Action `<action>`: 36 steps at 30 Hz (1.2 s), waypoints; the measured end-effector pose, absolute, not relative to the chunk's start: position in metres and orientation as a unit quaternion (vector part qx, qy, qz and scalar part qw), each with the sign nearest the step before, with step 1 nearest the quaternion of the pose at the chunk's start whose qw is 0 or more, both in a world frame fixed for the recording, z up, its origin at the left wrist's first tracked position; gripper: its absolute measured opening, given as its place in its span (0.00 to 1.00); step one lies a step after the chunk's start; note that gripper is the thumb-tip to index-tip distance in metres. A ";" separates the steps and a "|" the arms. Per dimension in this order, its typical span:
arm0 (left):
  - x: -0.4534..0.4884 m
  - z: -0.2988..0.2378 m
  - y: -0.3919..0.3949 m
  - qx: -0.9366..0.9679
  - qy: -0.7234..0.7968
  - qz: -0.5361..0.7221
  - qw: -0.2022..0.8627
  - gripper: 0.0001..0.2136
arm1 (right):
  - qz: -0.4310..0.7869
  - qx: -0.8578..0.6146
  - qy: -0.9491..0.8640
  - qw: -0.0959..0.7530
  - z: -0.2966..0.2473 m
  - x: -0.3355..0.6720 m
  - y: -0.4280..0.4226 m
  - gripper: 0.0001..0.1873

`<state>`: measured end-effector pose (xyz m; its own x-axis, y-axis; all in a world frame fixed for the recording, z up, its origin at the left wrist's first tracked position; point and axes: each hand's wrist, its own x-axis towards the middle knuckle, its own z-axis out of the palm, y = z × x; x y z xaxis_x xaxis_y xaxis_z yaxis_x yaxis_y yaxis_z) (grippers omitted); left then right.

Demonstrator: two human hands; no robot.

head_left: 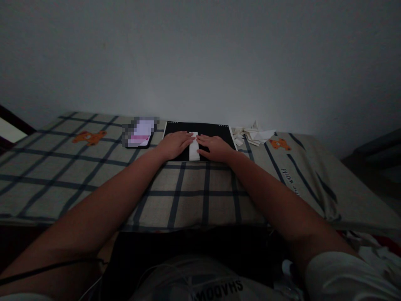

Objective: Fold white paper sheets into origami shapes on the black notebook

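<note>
A narrow white folded paper strip (194,149) lies upright on a black board (216,130) at the far side of a checked bed sheet. My left hand (175,144) rests flat on the board, fingers stretched out, fingertips touching the strip's left edge. My right hand (215,148) lies flat on the other side, its fingers pressing the strip's right edge. Neither hand grips anything.
A lit phone (140,134) lies left of the board. A heap of folded white paper pieces (253,135) sits right of it by the wall. The checked sheet (94,171) with orange bear prints covers the bed; a grey wall stands close behind.
</note>
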<state>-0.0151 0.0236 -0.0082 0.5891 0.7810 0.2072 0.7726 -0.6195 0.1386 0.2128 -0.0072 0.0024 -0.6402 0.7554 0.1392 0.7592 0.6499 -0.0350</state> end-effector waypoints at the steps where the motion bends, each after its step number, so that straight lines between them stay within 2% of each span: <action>1: -0.012 -0.009 0.024 0.882 0.451 0.137 0.006 0.27 | -0.014 -0.419 -0.905 0.071 0.002 0.213 -0.007 0.32; 6: -0.007 -0.010 0.025 0.875 0.461 0.151 -0.001 0.21 | -0.011 -0.418 -0.905 0.076 0.001 0.213 -0.006 0.32; 12: -0.018 -0.006 0.031 0.906 0.409 0.107 0.003 0.22 | -0.009 -0.417 -0.905 0.080 0.001 0.213 -0.007 0.31; 29: -0.028 0.000 0.029 0.923 0.380 0.038 0.048 0.43 | 0.008 -0.429 -0.900 0.075 0.003 0.213 -0.011 0.31; 36: -0.027 0.000 0.025 0.923 0.382 0.034 0.042 0.48 | 0.004 -0.417 -0.907 0.048 0.007 0.212 -0.014 0.25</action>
